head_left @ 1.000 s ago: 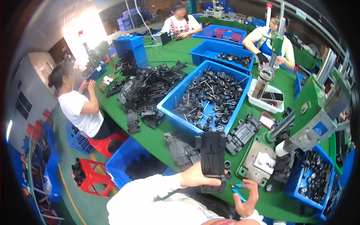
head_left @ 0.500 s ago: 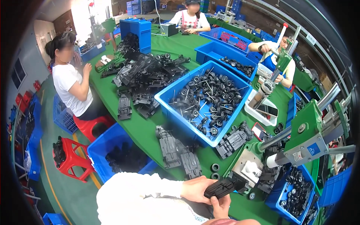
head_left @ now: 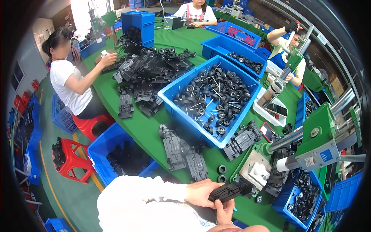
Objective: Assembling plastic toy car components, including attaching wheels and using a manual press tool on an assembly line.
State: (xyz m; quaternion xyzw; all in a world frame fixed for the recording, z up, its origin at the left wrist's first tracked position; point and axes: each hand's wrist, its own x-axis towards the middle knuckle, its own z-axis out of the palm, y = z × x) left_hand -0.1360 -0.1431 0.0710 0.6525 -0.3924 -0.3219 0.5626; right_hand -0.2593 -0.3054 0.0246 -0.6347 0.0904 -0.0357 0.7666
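Observation:
At the lower middle, a black plastic toy car chassis [head_left: 225, 192] is held between both of my hands. My left hand [head_left: 200, 193] is closed on its left end, from the near left. My right hand [head_left: 224, 210] grips it from below, its thumb pressed on the near edge. The chassis's far right end cannot be told apart from the dark parts behind it. Just beyond my hands lie two small black tyres [head_left: 221, 173]. More black chassis [head_left: 174, 149] rest on the green tabletop to the left of them.
A hand press [head_left: 317, 131] with a white fixture [head_left: 258, 170] stands at the right. A large blue bin [head_left: 189, 120] of wheels on axles sits mid-table, left of it a chassis pile [head_left: 143, 69]. A blue bin [head_left: 286, 207] of wheels is right; co-workers sit around.
My hands keep hold of the chassis, barely shifted. The co-worker at left has reached an arm forward to the table; the one at far right has raised a gloved hand on the press lever.

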